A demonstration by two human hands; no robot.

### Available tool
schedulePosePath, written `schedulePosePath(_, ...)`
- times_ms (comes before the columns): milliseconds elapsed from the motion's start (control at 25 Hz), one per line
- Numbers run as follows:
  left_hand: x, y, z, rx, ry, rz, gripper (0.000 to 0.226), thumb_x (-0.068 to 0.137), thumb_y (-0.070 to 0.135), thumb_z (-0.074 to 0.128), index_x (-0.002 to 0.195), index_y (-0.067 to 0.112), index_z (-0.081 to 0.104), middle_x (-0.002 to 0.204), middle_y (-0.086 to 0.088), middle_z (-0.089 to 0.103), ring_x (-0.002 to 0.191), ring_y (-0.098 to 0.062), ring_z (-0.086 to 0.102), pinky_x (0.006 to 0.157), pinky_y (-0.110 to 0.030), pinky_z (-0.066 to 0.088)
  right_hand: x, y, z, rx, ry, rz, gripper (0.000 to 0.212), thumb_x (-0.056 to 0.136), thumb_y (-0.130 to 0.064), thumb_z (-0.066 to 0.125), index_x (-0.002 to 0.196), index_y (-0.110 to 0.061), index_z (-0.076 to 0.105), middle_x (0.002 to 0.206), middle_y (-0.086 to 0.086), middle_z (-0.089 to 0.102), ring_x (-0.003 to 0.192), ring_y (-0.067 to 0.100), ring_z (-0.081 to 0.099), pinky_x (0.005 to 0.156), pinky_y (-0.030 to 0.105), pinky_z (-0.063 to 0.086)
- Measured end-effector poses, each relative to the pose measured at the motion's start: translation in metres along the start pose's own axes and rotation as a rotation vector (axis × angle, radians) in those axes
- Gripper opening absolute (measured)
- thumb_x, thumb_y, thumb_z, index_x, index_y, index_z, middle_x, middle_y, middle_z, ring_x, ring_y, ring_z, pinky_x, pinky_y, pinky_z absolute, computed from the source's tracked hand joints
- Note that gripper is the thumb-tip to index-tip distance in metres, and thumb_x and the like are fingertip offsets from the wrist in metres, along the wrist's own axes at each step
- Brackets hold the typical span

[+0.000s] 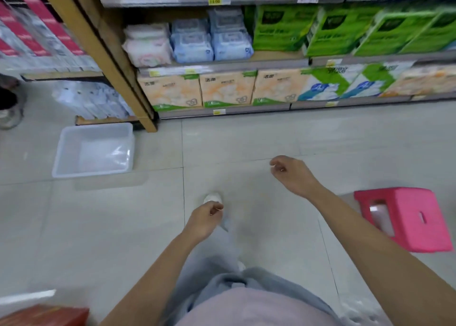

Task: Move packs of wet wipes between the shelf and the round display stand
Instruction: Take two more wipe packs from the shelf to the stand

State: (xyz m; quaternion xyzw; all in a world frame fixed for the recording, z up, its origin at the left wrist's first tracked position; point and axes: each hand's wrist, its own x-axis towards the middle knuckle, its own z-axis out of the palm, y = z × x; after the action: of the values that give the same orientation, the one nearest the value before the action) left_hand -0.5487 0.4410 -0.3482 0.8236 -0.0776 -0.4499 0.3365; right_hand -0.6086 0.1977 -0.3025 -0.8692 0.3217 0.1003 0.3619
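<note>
Your left hand [206,217] and right hand [291,175] hang loosely curled, holding nothing. One white tub [96,127] sits on the floor [246,138]. The shelf [222,65] holds three wet wipes stacks [191,43].

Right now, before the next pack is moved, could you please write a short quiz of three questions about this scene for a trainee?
1. True or false: the left hand holds a pack of wipes.
2. Which thing stands on the floor at the person's right? A) pink stool B) white tub C) red box
3. Fill in: on the shelf, the blue wipe packs lie between the pink packs and the ___ boxes.

Key: 1 false; 2 A; 3 green boxes.
</note>
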Motion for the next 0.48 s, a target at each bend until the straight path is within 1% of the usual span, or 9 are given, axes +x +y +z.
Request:
schedulePosePath(120, 0.061, 0.041, -0.031, 0.009, 0.016, 0.002, 0.025, 0.093, 0.018, 0.049, 0.115, 0.017, 0.061, 0.113, -0.002, 0.063, 0.102, -0.016, 0.059, 0.082, -0.020, 0.039, 0.052, 0.003, -0.012, 0.026, 0.006, 0.042, 0.024, 0.090, -0.016, 0.054, 0.111, -0.010, 0.064, 0.100, 0.005, 0.067, 0.096, 0.021, 0.062, 0.084, 0.025, 0.044)
schedulePosePath(160, 0.082, 0.056, -0.042, 0.025, 0.015, 0.001, 0.026, 0.093, 0.017, 0.049, 0.116, 0.016, 0.060, 0.115, -0.003, 0.063, 0.103, -0.017, 0.059, 0.083, -0.021, 0.040, 0.066, 0.008, -0.013, 0.032, -0.009, 0.079, 0.024, 0.090, -0.016, 0.055, 0.111, -0.010, 0.064, 0.100, 0.006, 0.067, 0.094, 0.021, 0.062, 0.083, 0.026, 0.045)
schedulePosePath(240, 0.126, 0.098, -0.071, 0.110, -0.029, 0.015, 0.029, 0.092, 0.017, 0.049, 0.119, 0.013, 0.059, 0.118, -0.007, 0.063, 0.105, -0.020, 0.059, 0.084, -0.024, 0.044, 0.093, 0.020, -0.019, 0.046, -0.057, 0.211, 0.021, 0.090, -0.016, 0.055, 0.109, -0.011, 0.064, 0.096, 0.004, 0.065, 0.087, 0.020, 0.062, 0.078, 0.028, 0.047)
schedulePosePath(320, 0.166, 0.150, -0.102, 0.207, -0.095, 0.074, 0.033, 0.093, 0.018, 0.049, 0.124, 0.012, 0.057, 0.123, -0.010, 0.061, 0.105, -0.023, 0.059, 0.084, -0.023, 0.043, 0.111, 0.035, -0.027, 0.058, -0.114, 0.347, 0.017, 0.090, -0.016, 0.055, 0.106, -0.014, 0.063, 0.096, 0.003, 0.062, 0.085, 0.019, 0.059, 0.078, 0.031, 0.048)
schedulePosePath(360, 0.183, 0.179, -0.117, 0.246, -0.110, 0.119, 0.034, 0.094, 0.019, 0.048, 0.126, 0.012, 0.055, 0.126, -0.009, 0.059, 0.103, -0.022, 0.058, 0.083, -0.023, 0.042, 0.118, 0.042, -0.033, 0.053, -0.127, 0.400, 0.019, 0.091, -0.017, 0.054, 0.107, -0.013, 0.063, 0.097, 0.003, 0.062, 0.086, 0.019, 0.060, 0.078, 0.029, 0.049)
schedulePosePath(440, 0.216, 0.238, -0.145, 0.284, -0.072, 0.204, 0.034, 0.095, 0.021, 0.046, 0.127, 0.013, 0.054, 0.127, -0.007, 0.056, 0.099, -0.020, 0.055, 0.081, -0.024, 0.042, 0.134, 0.051, -0.048, 0.062, -0.115, 0.479, 0.024, 0.090, -0.018, 0.054, 0.111, -0.010, 0.063, 0.101, 0.006, 0.066, 0.090, 0.022, 0.064, 0.079, 0.027, 0.050)
schedulePosePath(480, 0.227, 0.265, -0.154, 0.283, -0.035, 0.247, 0.033, 0.095, 0.021, 0.046, 0.126, 0.013, 0.054, 0.125, -0.007, 0.057, 0.097, -0.019, 0.055, 0.078, -0.022, 0.042, 0.142, 0.052, -0.055, 0.074, -0.105, 0.507, 0.025, 0.090, -0.018, 0.054, 0.111, -0.010, 0.063, 0.101, 0.007, 0.067, 0.092, 0.023, 0.065, 0.081, 0.028, 0.050)
